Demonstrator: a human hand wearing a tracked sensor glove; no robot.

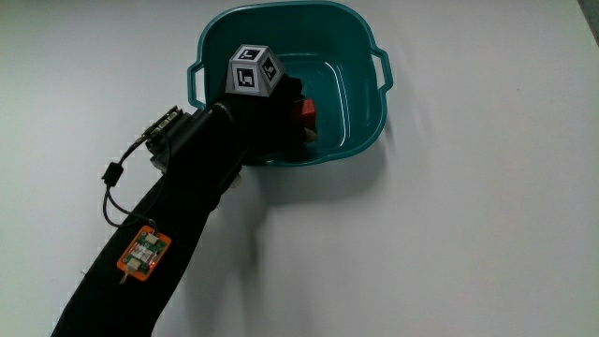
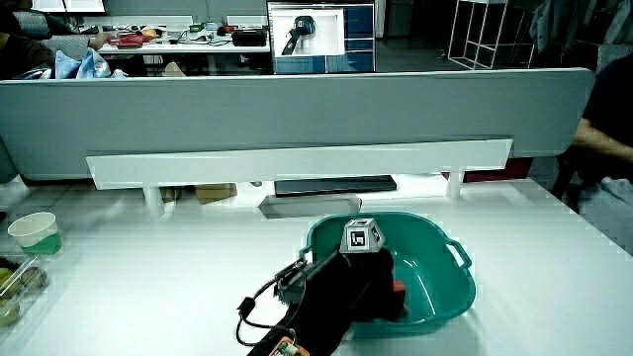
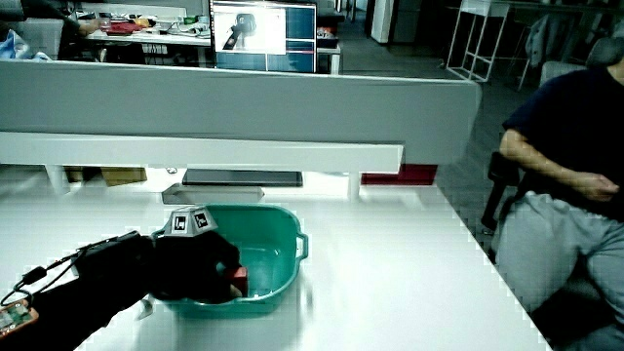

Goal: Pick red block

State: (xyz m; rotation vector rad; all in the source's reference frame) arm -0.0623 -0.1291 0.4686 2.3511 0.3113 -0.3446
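Observation:
A teal basin (image 1: 211, 37) with two handles stands on the white table. The hand (image 1: 284, 108) reaches down into it, the patterned cube (image 1: 253, 70) on its back level with the rim. Its fingers curl around a red block (image 1: 305, 114), whose corner shows past the fingertips near the basin's floor. In both side views the hand (image 2: 372, 289) (image 3: 209, 269) fills the part of the basin (image 2: 457, 287) (image 3: 290, 244) nearer the person, and a bit of the red block (image 2: 398, 289) (image 3: 238, 280) shows beside the fingers.
A small pale object (image 1: 308, 138) lies in the basin just under the red block. The forearm carries an orange tag (image 1: 142, 253) and cables. A paper cup (image 2: 35, 232) and a clear container (image 2: 10, 289) stand at the table's edge, away from the basin.

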